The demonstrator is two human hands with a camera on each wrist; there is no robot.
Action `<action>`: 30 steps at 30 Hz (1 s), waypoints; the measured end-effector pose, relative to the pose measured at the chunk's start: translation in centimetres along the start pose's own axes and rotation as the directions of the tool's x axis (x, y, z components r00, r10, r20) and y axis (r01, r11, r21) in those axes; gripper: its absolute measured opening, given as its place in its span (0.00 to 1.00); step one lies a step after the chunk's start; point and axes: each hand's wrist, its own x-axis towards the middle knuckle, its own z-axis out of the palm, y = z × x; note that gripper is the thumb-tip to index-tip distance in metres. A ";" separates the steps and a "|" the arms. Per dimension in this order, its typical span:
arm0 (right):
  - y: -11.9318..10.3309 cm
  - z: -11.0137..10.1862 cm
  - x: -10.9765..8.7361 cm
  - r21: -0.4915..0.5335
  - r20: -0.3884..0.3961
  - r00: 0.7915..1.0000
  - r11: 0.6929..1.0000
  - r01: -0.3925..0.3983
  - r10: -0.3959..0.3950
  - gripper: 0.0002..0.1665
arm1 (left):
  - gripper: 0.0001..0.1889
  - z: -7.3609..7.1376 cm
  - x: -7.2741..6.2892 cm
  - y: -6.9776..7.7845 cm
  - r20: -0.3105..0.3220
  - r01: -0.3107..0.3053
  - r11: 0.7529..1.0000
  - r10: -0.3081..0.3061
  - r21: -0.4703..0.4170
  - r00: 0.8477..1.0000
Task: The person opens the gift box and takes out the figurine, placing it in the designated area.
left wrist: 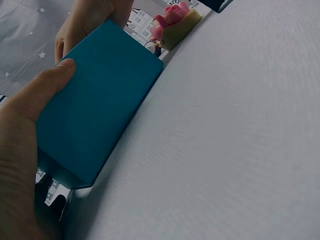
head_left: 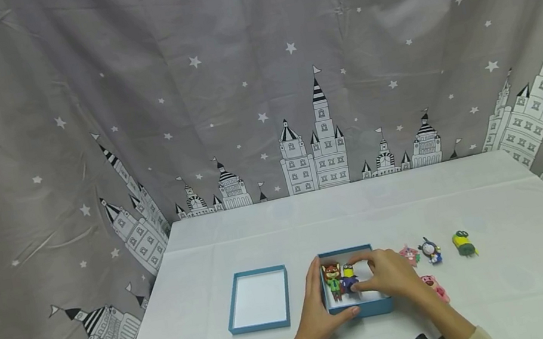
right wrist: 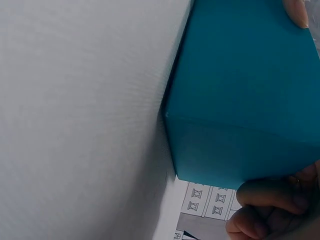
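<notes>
A blue box stands uncovered on the white table. My left hand grips its left side, the thumb lying on the front wall and the other fingers along the side. Inside, at the left, lies a fox figurine in a green top. Beside it is a yellow figurine with a purple body, which my right hand pinches between thumb and fingers. Both wrist views show the outside of the box, so its contents are hidden there; some right-hand fingers curl by its side wall.
The blue-rimmed lid lies inside up to the left. Right of the box are a pink star figurine, a blue-and-white figurine, a yellow-green figurine and a pink figurine. A grey castle-print curtain hangs behind.
</notes>
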 end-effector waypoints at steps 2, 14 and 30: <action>0.0 -0.1 0.0 0.012 0.002 1.000 1.000 -0.010 0.009 0.29 | 0.61 0.0 0.0 -0.1 -0.001 -0.002 1.000 0.002 0.003 1.000; -0.4 -1.2 0.1 0.114 -0.001 1.000 0.993 -0.022 0.023 0.29 | 0.61 0.0 0.0 -0.2 -0.003 -0.004 1.000 0.004 -0.004 1.000; 0.1 -4.8 -1.1 0.185 -0.075 0.997 0.983 -0.015 0.029 0.30 | 0.61 0.0 0.0 0.1 -0.007 -0.009 1.000 0.009 0.002 1.000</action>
